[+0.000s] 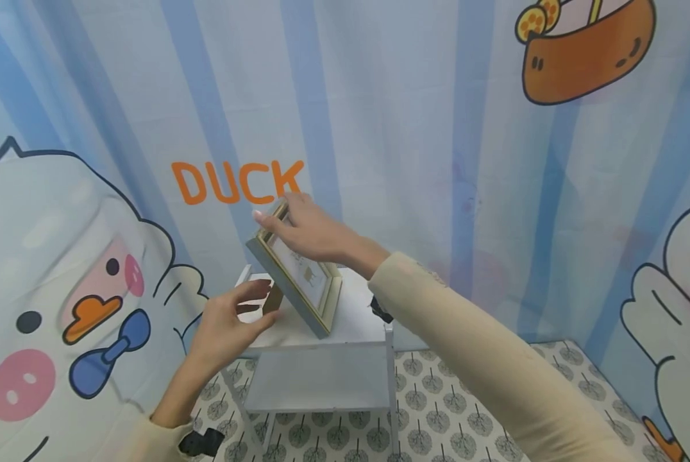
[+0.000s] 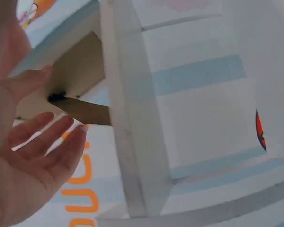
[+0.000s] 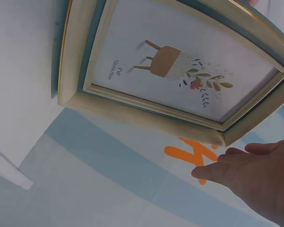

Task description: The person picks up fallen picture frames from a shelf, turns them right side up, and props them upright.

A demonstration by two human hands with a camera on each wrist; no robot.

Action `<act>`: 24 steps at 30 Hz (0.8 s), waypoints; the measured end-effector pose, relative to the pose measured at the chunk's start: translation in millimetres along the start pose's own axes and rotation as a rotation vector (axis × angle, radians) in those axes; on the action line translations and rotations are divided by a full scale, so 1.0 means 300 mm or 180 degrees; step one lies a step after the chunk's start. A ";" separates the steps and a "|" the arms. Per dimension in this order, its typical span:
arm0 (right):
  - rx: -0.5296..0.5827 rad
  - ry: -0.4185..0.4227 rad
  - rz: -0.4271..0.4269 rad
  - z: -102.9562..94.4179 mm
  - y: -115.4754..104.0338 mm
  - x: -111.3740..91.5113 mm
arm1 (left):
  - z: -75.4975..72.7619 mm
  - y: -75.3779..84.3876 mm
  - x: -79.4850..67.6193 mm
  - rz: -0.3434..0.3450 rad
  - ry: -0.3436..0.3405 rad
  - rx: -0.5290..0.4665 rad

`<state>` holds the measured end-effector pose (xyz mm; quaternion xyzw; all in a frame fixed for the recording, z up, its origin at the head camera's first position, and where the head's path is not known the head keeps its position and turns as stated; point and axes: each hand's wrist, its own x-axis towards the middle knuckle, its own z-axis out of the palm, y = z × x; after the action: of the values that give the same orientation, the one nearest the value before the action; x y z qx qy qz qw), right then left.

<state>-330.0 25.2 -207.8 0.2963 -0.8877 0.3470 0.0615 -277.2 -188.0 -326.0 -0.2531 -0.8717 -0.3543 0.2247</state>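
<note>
A picture frame (image 1: 299,269) with a cream and blue-green border leans back on a small white table (image 1: 359,314). Its front print shows a stool with flowers. Behind it, a brown support leg (image 2: 87,111) juts out from the backing. My left hand (image 1: 229,324) is beside that leg, fingers loosely bent and thumb apart, with nothing in its grasp. At the frame's top edge, my right hand (image 1: 316,231) reaches over with the thumb extended. In the right wrist view, the right hand (image 3: 255,177) appears right beside the frame's upper corner, fingers fairly straight.
The white table has a lower shelf (image 1: 322,378) and raised side rails. A striped blue and white curtain (image 1: 391,128) with cartoon ducks hangs close behind and to both sides. The floor (image 1: 437,398) carries a tree pattern.
</note>
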 end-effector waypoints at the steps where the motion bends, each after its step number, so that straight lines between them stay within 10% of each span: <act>1: 0.0026 0.0039 0.0030 -0.002 0.011 -0.001 | -0.001 0.011 -0.001 -0.0029 0.0050 0.0021; 12: 0.0502 0.0300 0.0851 0.021 0.147 0.007 | 0.029 0.124 -0.005 -0.0897 0.0457 -0.0217; 24: 0.0816 0.0139 0.0999 0.042 0.181 0.016 | 0.052 0.157 0.017 -0.1015 0.0677 -0.0502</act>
<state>-363.8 46.4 -247.3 0.1522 -0.8700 0.4689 -0.0123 -256.1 -145.9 -309.5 -0.0899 -0.8416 -0.4773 0.2361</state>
